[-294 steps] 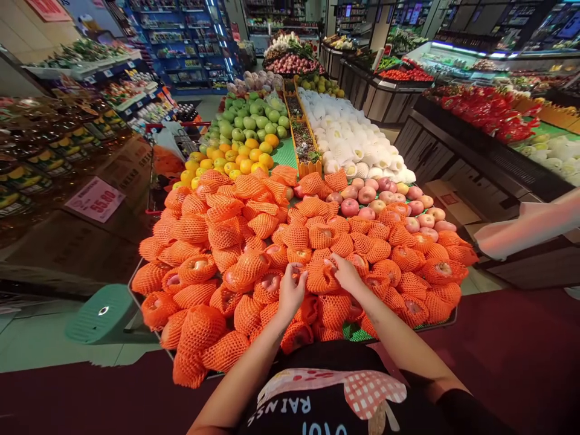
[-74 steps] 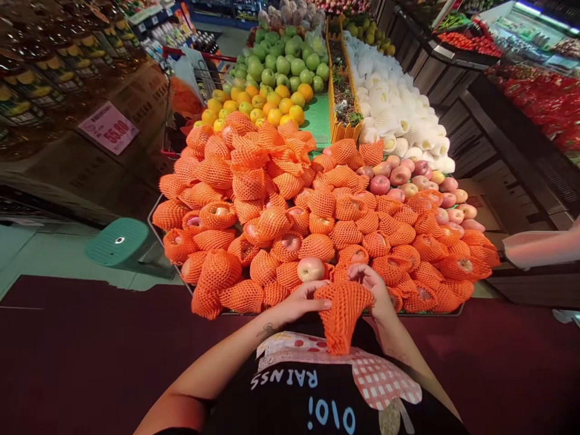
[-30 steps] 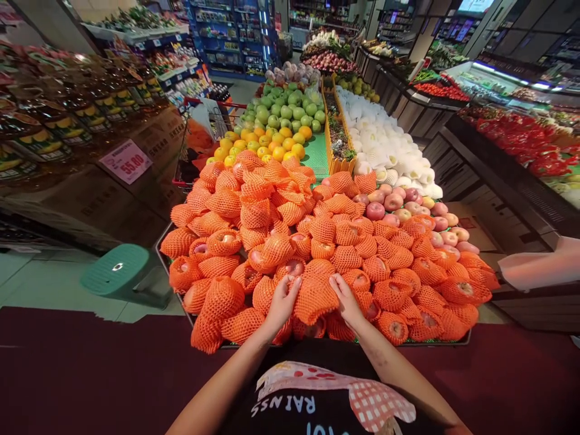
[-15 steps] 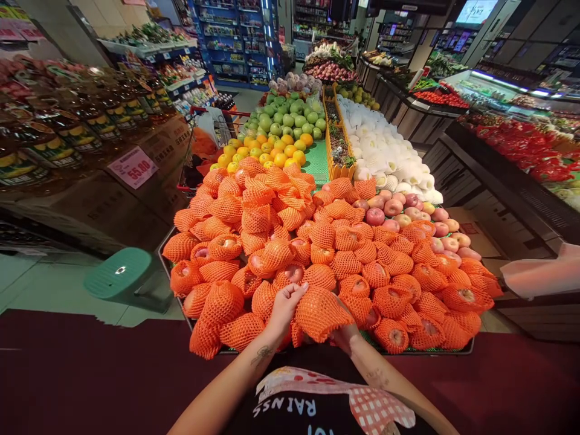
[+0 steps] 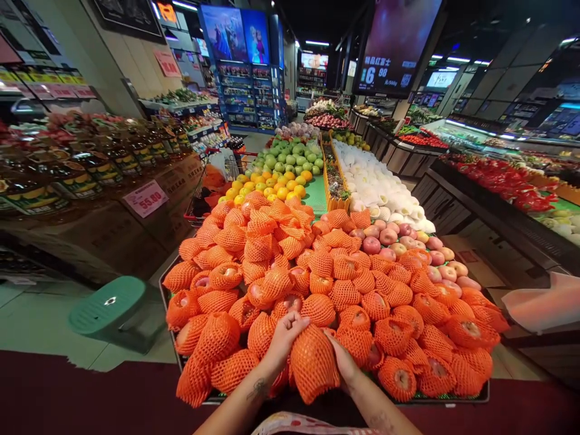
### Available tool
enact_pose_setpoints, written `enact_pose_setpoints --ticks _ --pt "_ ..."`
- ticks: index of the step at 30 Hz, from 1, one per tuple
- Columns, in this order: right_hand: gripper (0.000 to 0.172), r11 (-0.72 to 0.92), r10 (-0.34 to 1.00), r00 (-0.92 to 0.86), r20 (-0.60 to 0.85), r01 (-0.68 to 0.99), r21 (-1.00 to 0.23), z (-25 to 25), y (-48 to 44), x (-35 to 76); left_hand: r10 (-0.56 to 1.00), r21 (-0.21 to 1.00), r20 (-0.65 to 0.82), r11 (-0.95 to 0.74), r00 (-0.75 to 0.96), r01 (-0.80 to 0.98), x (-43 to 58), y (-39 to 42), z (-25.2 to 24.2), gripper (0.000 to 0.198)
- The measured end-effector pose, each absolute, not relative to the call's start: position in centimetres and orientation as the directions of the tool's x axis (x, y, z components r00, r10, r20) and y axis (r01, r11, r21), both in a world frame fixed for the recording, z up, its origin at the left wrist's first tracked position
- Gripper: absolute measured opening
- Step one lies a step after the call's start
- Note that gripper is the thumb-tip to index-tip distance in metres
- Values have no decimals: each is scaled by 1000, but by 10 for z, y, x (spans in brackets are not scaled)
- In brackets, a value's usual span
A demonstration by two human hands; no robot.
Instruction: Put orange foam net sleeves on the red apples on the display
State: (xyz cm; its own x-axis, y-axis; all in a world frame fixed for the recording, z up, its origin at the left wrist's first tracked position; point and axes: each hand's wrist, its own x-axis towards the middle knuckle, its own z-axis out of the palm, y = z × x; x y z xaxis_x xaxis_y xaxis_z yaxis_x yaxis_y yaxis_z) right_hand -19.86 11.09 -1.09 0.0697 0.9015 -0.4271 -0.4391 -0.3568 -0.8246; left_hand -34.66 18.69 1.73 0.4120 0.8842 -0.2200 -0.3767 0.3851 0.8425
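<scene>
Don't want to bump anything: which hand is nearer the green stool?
Left hand, right of the stool, at upper left of the held fruit; the right hand is farther, on its right.

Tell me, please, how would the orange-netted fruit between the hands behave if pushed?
The orange-netted fruit would probably roll, since it looks rounded. Its net, textured rather than smooth, likely resists slipping and may cushion light knocks.

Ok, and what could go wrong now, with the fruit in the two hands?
First, the held fruit might slip between the left hand and the right hand, since the bottom of its net looks loose. Second, the wrapped fruit at the near left corner seems to lie over the display's rim, so a bump could drop it.
</scene>
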Motion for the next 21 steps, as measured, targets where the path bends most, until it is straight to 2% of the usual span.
enact_pose_setpoints --ticks 3,6,9,15,21 --pt "40 -546 826 -144 -546 -450 -707 5 107 -203 812 921 -146 320 566 -222 -349 186 18 64" --pt "35 -543 837 -202 -508 -412 -732 20 101 -204 677 939 -121 315 726 -138 -348 182 15 66" --pt "39 -517 854 -169 -492 -374 -770 25 97 -204 621 946 -100 302 777 -119 -347 178 10 66" --pt "40 -539 835 -79 -545 -320 -779 20 99 -197 633 964 -88 249 769 -95 -351 177 1 62" --pt "46 -364 921 91 -380 -149 -919 21 110 -186 610 951 -106 294 786 -99 -352 179 -6 66"
